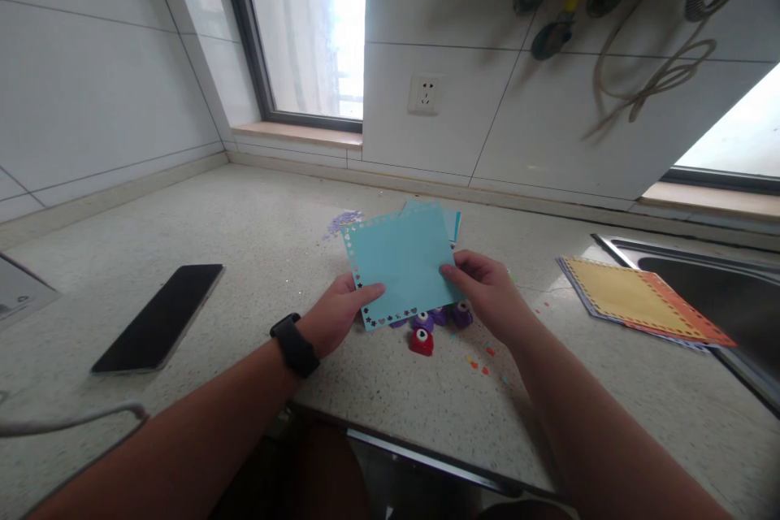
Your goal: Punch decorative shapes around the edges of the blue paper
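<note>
A sheet of light blue paper (405, 260) is held up above the counter, tilted, with small shapes punched along its left, top and bottom edges. My left hand (341, 310) grips its lower left side, thumb on the front. On the right edge, my right hand (483, 284) pinches the sheet, its thumb also on the front. Just below the paper, a red craft punch (421, 341) stands on the counter, with several purple craft punches (461, 314) partly hidden behind the sheet. More blue paper (454, 223) shows behind its upper right corner.
Purple paper bits (344, 219) lie in a pile behind the sheet, and orange scraps (481, 366) are scattered at front right. A stack of punched yellow and orange paper (646, 301) overlaps the rim of the sink (719, 292). To the left lies a phone (159, 317).
</note>
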Demonstrator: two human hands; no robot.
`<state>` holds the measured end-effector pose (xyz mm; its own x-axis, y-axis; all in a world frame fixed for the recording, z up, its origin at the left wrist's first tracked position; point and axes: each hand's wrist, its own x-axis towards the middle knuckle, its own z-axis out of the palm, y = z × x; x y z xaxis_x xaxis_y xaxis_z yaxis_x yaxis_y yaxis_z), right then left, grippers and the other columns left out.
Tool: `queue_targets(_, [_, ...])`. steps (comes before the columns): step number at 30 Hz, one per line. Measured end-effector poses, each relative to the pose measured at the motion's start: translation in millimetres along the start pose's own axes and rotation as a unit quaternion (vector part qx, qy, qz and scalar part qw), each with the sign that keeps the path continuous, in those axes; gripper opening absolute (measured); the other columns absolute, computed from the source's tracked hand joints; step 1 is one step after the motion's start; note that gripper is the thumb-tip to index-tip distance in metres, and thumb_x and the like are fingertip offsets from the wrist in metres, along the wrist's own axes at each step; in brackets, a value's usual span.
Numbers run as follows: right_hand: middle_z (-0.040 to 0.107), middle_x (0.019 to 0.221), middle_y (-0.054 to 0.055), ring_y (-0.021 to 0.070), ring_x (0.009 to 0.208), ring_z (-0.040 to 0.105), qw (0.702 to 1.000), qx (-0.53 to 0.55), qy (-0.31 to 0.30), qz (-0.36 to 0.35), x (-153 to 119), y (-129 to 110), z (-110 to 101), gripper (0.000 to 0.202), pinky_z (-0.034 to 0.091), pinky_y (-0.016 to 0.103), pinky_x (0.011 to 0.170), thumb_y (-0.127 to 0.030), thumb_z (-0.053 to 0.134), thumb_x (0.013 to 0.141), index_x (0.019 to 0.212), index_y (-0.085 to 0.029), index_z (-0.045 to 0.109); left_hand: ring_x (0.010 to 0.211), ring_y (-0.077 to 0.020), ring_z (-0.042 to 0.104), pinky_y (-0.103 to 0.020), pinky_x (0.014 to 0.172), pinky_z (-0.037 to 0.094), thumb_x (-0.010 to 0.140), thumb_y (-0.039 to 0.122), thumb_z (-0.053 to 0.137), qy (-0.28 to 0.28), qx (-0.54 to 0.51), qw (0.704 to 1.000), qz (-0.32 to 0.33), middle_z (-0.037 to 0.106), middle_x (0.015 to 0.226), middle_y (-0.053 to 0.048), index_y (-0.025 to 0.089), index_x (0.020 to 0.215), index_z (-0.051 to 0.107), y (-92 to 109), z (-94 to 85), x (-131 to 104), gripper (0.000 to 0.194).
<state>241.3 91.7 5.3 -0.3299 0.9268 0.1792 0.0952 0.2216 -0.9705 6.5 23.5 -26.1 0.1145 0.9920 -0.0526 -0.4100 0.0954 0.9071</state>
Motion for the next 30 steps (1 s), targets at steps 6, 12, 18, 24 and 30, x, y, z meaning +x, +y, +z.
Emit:
queue_targets(6, [0.062,0.075,0.0,0.0128,0.063,0.052,1.0,0.012,-0.003,0.007,-3,-4,4,0.028,0.042,0.027,0.057,-0.047,0.076,0.078,0.085,-0.02,0.07,0.08,-0.023,0.075,-0.038,0.077,0.06,0.074,0.032,0.085,0.002,-0.022,1.0,-0.006,0.079,0.101,-0.011,0.015,0.106,0.074,3,0.2,-4,0.038])
queue_targets(12, [0.065,0.077,0.002,0.0156,0.066,0.054,0.999,-0.025,0.023,-0.021,0,-6,-1,0.029,0.045,0.03,0.061,-0.05,0.071,0.08,0.088,-0.022,0.071,0.082,-0.0227,0.075,-0.034,0.073,0.059,0.079,0.032,0.082,0.009,0.009,1.0,0.016,0.079,0.105,-0.009,0.018,0.111,0.074,1,-0.2,-3,0.036])
queue_targets(18, [0.069,0.078,0.005,0.0203,0.072,0.061,0.964,-0.214,0.139,-0.076,6,-10,-26,0.025,0.047,0.037,0.071,-0.043,0.061,0.089,0.092,-0.02,0.072,0.083,-0.0202,0.075,-0.03,0.069,0.059,0.083,0.033,0.078,0.087,0.016,0.994,0.07,0.079,0.11,-0.005,0.022,0.125,0.069,0,2.6,1,0.044])
queue_targets(24, [0.074,0.09,0.009,0.024,0.079,0.064,0.914,-0.389,0.11,-0.047,11,2,-41,0.017,0.047,0.039,0.075,-0.025,0.059,0.088,0.095,-0.02,0.073,0.101,-0.0229,0.072,-0.032,0.084,0.058,0.082,0.029,0.079,0.126,0.012,0.987,0.098,0.076,0.12,-0.005,0.022,0.128,0.067,3,6.2,1,0.048])
queue_targets(30, [0.077,0.105,0.01,0.028,0.096,0.065,0.899,-0.423,0.097,-0.063,14,14,-38,0.02,0.046,0.044,0.089,-0.024,0.058,0.092,0.102,-0.02,0.075,0.106,-0.0233,0.071,-0.034,0.09,0.058,0.083,0.026,0.077,0.123,-0.017,0.987,0.099,0.075,0.122,-0.004,0.024,0.125,0.068,5,6.0,2,0.043])
